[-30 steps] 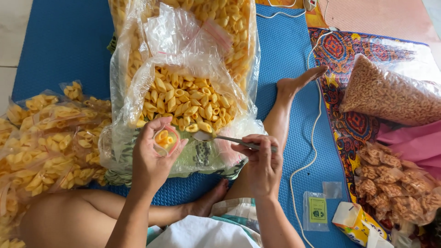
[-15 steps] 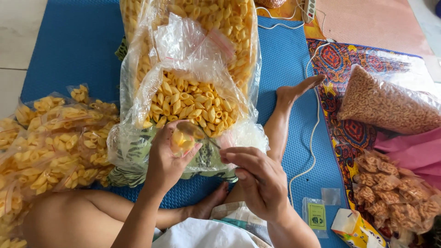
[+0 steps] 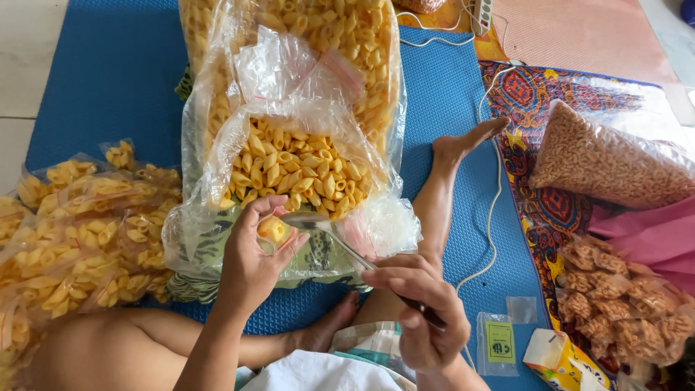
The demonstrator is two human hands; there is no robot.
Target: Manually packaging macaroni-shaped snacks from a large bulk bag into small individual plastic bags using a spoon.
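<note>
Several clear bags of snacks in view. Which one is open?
The big clear plastic bag of yellow shell-shaped crackers directly ahead of the hands: its mouth gapes wide with crackers exposed. The brown-snack bag at right and the small yellow packets at left look closed.

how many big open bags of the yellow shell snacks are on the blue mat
2: one big open bag lies just ahead of the left hand and the spoon; a second bag lies behind it, cut off by the top edge. More could be out of view.
</note>
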